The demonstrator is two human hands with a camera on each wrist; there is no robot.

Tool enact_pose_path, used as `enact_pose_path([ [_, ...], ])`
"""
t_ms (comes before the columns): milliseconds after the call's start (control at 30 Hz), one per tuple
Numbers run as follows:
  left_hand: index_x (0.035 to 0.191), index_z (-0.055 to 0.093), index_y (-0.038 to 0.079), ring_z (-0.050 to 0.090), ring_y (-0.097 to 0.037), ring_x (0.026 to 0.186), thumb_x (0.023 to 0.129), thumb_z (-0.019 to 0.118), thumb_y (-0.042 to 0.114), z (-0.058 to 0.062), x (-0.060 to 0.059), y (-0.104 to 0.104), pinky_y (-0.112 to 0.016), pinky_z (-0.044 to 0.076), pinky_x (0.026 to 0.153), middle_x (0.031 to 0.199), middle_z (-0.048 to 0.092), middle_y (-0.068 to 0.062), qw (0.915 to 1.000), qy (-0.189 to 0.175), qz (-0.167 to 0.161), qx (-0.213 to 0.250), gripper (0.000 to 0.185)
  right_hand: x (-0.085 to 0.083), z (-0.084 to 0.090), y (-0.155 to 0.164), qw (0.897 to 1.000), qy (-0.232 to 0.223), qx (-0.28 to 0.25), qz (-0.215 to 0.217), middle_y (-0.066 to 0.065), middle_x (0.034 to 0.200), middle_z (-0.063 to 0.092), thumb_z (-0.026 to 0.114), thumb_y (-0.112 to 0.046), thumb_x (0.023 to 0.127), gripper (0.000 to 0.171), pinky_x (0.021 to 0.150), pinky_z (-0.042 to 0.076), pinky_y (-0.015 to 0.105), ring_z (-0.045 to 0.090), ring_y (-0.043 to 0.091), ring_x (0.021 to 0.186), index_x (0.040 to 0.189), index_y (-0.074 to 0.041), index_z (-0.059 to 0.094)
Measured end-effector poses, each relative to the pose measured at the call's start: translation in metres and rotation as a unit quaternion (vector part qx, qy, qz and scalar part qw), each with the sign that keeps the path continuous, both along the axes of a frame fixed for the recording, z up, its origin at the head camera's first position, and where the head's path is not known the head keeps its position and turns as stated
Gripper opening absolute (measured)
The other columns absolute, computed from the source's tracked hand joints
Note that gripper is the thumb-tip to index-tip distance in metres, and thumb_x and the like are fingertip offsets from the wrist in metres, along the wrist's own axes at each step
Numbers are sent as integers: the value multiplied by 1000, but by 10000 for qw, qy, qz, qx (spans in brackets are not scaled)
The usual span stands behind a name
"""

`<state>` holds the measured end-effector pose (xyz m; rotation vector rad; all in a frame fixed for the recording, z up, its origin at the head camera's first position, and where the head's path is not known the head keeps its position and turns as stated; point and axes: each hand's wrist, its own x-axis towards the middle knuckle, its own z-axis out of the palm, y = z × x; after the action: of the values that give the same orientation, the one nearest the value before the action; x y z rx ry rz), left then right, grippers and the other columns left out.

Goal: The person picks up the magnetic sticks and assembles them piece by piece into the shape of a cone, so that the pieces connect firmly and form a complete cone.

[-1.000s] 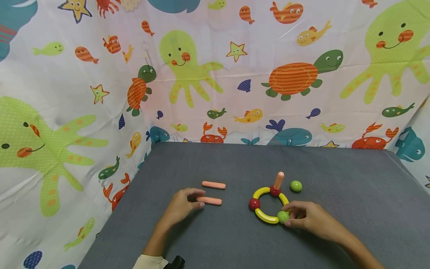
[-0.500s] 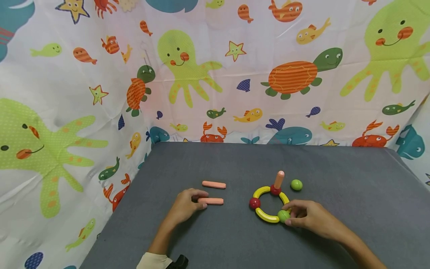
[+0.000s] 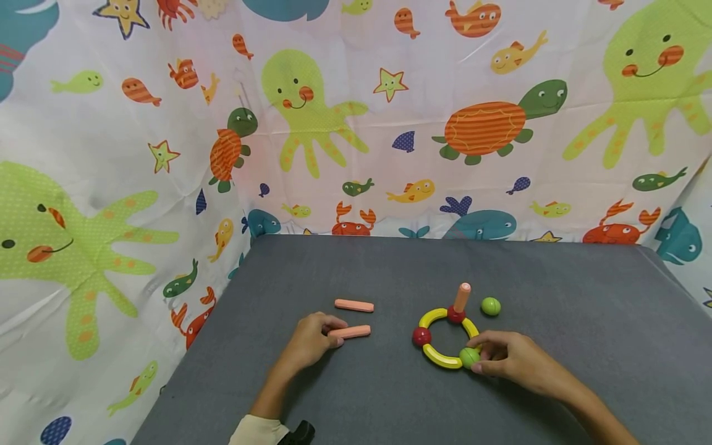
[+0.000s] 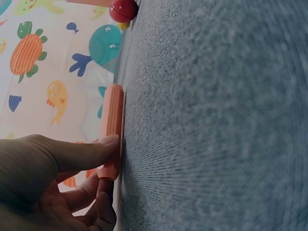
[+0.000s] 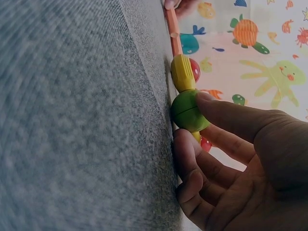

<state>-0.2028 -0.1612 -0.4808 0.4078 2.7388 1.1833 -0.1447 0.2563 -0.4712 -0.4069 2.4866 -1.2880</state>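
My left hand pinches the near end of a salmon-coloured stick, which lies low over the grey cloth. In the left wrist view the thumb presses one side of that ridged stick. My right hand holds a green ball between thumb and fingers. That ball is a joint in a ring of curved yellow pieces, with a red ball at its left and another red ball at the back. From the back red ball a salmon stick stands upright, leaning slightly.
A second loose salmon stick lies just beyond the left hand. One loose green ball sits right of the upright stick. Behind the grey table hangs a curtain printed with sea animals.
My left hand has shifted slightly right with the stick, whose far end has turned a little away from me. The right hand stays on the green ball.
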Motion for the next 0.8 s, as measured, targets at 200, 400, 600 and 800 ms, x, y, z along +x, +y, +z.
enact_pose_path([
  [200,117,79,10,62,-16,89,94,81,10,1,2,7,-35,53,80,106,75,-1,9998,145,65,99,23,-1,-2,1,10000,18,-63,34,4,91,65,83,-24,92,37,63,49,25,61,10,77,124,-8,73],
  [400,115,76,11,69,-17,93,91,84,8,6,5,21,-35,56,82,107,75,-3,9987,380,70,323,25,-1,-3,2,9999,-33,-123,60,4,91,65,82,-23,94,37,63,49,25,60,10,76,125,-7,72],
  [600,119,75,8,72,-18,94,90,85,7,11,6,42,-33,58,83,108,75,-4,9975,454,-73,540,31,-1,-3,2,9999,-39,-147,69,4,91,66,82,-22,94,36,63,49,25,60,10,76,125,-7,72],
  [800,121,76,10,75,-17,96,91,84,10,12,7,65,-31,59,83,112,77,-3,9955,479,-224,790,31,-1,-3,2,9999,1,-116,71,4,91,66,82,-23,94,36,63,49,25,60,9,76,125,-7,72],
])
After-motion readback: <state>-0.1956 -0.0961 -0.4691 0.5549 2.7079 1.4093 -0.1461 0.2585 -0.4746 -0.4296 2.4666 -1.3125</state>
